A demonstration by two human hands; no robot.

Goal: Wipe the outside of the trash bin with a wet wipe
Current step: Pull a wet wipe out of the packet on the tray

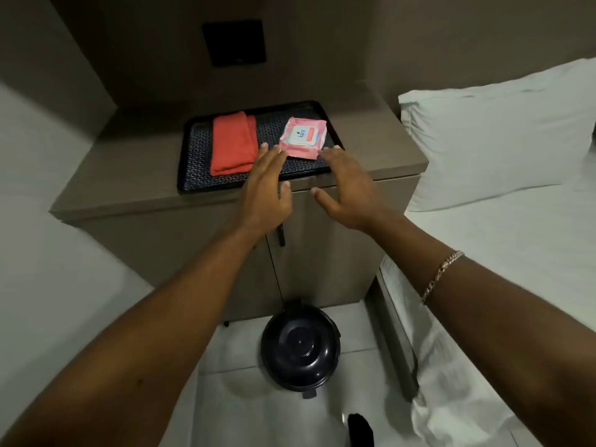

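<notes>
Pink, soft and light, the wipe pack (302,138) lies by the tray's (193,150) right edge; my left hand (267,185) and right hand (346,188), both spread and empty, should pinch its near corners.

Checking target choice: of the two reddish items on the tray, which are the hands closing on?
The pink wipes pack, on the tray's right side. Both open hands flank its near edge; the orange folded cloth lies untouched to the left.
</notes>
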